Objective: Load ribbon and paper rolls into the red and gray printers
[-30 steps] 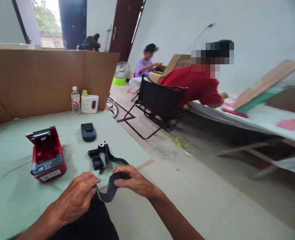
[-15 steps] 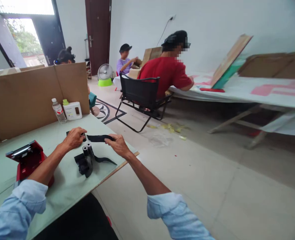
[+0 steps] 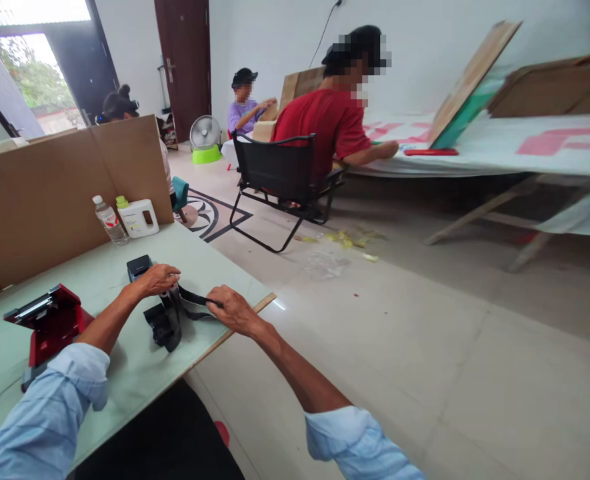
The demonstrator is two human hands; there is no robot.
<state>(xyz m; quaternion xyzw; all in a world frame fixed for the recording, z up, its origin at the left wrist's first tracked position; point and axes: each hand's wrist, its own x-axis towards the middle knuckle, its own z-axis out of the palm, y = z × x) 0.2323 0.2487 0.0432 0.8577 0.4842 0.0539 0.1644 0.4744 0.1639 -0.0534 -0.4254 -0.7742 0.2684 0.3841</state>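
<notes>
My right hand (image 3: 232, 310) is closed on the free end of a black strap (image 3: 192, 297), near the right edge of the table. My left hand (image 3: 157, 280) curls over the strap's other end, beside small upright cylinders (image 3: 171, 293). Its fingertips are pressed together, and what they hold is hidden. Just below lies a black device (image 3: 161, 327) with a curved band, and a second dark strap runs right from it under my right hand. A black boxy device (image 3: 139, 267) shows behind my left wrist. Left of my forearm stands a red case (image 3: 57, 327) with its lid raised.
A water bottle (image 3: 111, 221) and a white jug (image 3: 139, 219) stand by the cardboard partition (image 3: 65, 180). The table's wooden edge (image 3: 245, 320) runs along the right. Beyond are a person in red on a black chair (image 3: 275, 167), a person in purple, and another behind the partition.
My right hand has moved slightly down and left with the strap, which now slants downward. My left hand has lowered toward the cylinders. The black boxy device behind it is more visible.
</notes>
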